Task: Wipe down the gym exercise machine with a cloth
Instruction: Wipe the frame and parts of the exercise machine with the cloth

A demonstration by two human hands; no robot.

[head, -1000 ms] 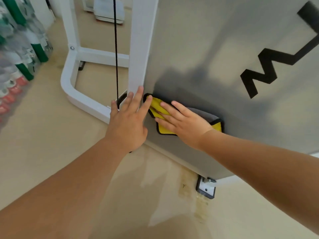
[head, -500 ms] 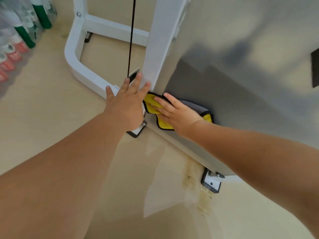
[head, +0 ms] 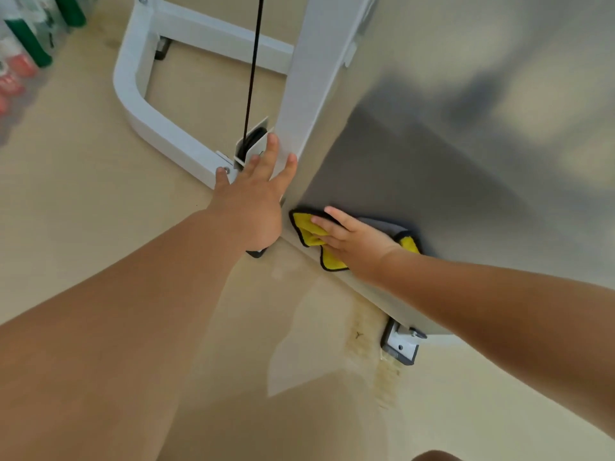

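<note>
The gym machine has a large grey side panel (head: 466,144) and a white upright post (head: 309,78) at its left edge. A yellow cloth with black trim (head: 307,232) lies flat against the panel's lower left corner, and my right hand (head: 352,241) presses on it with fingers spread. My left hand (head: 253,201) rests flat and open against the foot of the white post, fingers apart, holding nothing. A black cable (head: 253,71) runs down into a pulley (head: 251,144) just beyond my left fingertips.
The white base frame (head: 139,104) curves across the beige floor to the left. A bolted foot bracket (head: 401,344) sits under the panel's lower right, beside a stain on the floor. Green and red bottles (head: 23,38) stand at the far left.
Both hands have slid down toward the bottom of the machine. The cloth moved from mid-panel to the lower left corner, and the view tilted down.
</note>
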